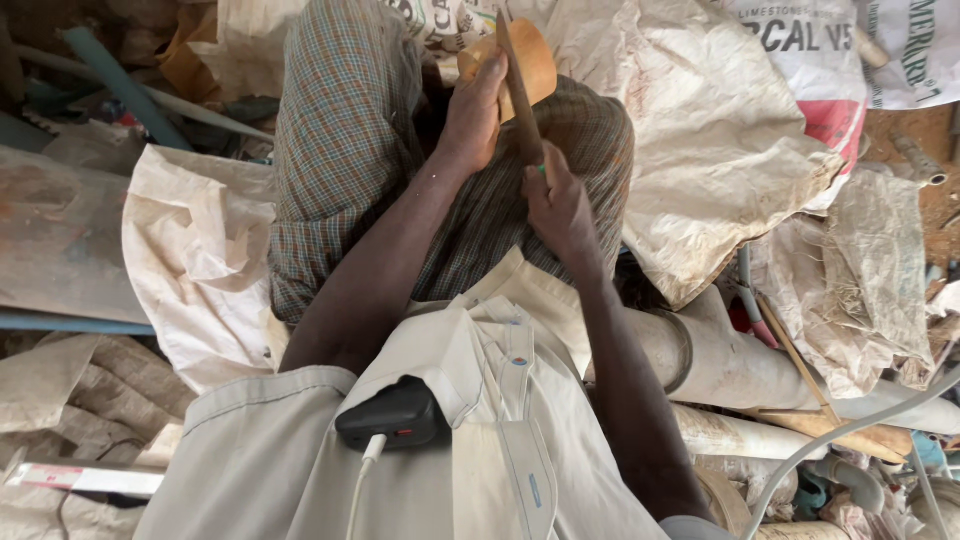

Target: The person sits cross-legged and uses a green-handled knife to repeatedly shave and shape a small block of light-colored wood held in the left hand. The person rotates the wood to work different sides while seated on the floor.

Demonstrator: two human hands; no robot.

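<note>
My left hand (475, 110) grips a round, light orange wooden piece (535, 60) that rests over my checked-cloth knees at the top middle. My right hand (558, 205) is closed around the lower end of a long thin wooden-handled tool (518, 85) whose shaft runs up across the face of the round piece. A small green part shows by my right thumb. Both hands are close together, the right just below and right of the left. The tool's working tip is hidden against the wood.
Worn white woven sacks (700, 130) lie all around. Thick pale pipes (720, 360) lie at the right, with sticks and a hose. A black battery pack (392, 415) with a white cable sits in my shirt pocket. Boards and pipes are at the left (60, 240).
</note>
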